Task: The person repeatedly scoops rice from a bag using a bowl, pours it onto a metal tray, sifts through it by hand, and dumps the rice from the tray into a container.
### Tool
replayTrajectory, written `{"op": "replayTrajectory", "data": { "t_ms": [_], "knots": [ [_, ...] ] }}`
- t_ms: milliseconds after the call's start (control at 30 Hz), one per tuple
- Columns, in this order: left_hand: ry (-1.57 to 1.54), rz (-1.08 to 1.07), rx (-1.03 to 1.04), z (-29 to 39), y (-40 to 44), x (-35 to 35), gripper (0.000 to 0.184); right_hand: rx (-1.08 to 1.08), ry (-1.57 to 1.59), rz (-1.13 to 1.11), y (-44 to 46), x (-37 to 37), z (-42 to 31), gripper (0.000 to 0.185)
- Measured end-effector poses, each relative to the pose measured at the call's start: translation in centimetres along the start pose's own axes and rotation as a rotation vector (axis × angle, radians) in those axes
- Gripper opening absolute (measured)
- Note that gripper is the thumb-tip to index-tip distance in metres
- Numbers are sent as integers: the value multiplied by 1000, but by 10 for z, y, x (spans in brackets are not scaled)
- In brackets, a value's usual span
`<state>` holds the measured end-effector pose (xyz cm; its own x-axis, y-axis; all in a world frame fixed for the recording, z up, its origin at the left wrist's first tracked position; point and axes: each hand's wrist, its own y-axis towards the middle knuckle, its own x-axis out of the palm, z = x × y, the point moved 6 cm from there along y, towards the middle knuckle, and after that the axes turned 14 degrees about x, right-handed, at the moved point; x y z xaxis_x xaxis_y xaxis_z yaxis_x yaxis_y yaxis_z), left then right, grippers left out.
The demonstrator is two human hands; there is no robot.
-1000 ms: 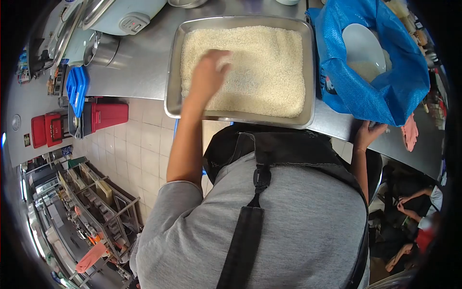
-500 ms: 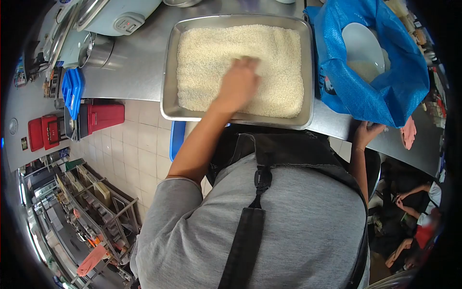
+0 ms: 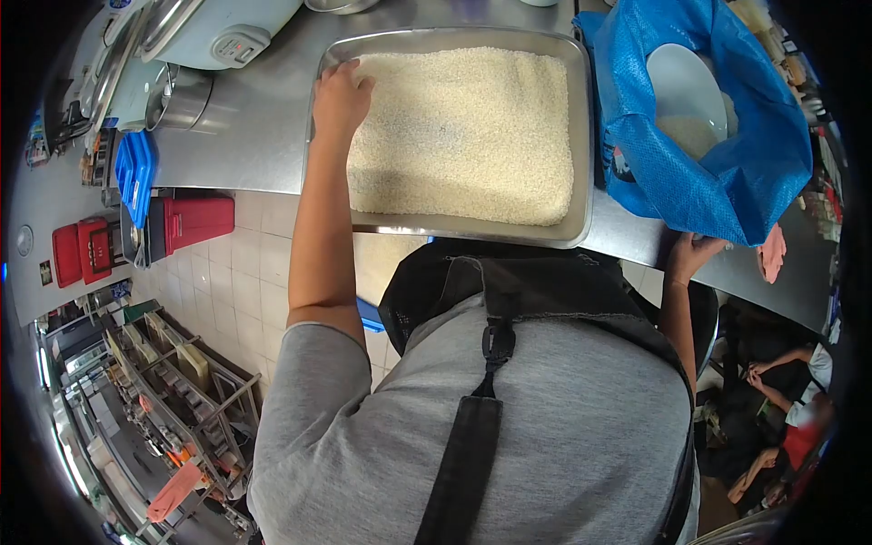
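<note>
- Covering most of the floor of the metal tray (image 3: 581,182), the pale rice (image 3: 481,109) lies in one broad layer; I see a slightly greyer patch left of its middle.
- The tray itself sits along the near edge of the bench (image 3: 254,118), its near rim beside the dark apron (image 3: 554,280).
- I have my left hand (image 3: 340,100) at the tray's far left corner, fingers loosely curled and thumb standing apart, with no object visible in its grasp; whether the fingertips press on rice or metal I cannot tell.
- My right hand (image 3: 692,257) is at the bench's near edge, just under the blue bag (image 3: 668,173); its fingers are partly hidden, so I cannot tell how far they are spread or what they grip.
- That bag stands just right of the tray, mouth wide, with a white bowl (image 3: 681,82) and more pale grains (image 3: 688,136) inside.
- Toward the bench's far edge, left of the tray, I make out a pale cooker (image 3: 213,27) and, beside it, a metal pot (image 3: 186,102).
- Right of my right hand, a pink cloth (image 3: 772,252) hangs near the bench's near edge.
</note>
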<state>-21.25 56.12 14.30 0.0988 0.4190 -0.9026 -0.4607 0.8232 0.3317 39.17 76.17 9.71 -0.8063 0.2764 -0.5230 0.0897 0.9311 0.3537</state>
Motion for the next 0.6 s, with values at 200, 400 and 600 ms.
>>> {"op": "replayTrajectory", "data": {
  "t_ms": [200,400,600],
  "knots": [
    [80,-61,145,60,-1,31,44,69,75,-19,0,2,12,60],
    [-144,-250,353,175,-25,43,43,37,71,-36,-1,3,-2,60],
    [-343,-407,614,224,-60,31,44,80,55,-50,-1,3,4,62]
  ]
}}
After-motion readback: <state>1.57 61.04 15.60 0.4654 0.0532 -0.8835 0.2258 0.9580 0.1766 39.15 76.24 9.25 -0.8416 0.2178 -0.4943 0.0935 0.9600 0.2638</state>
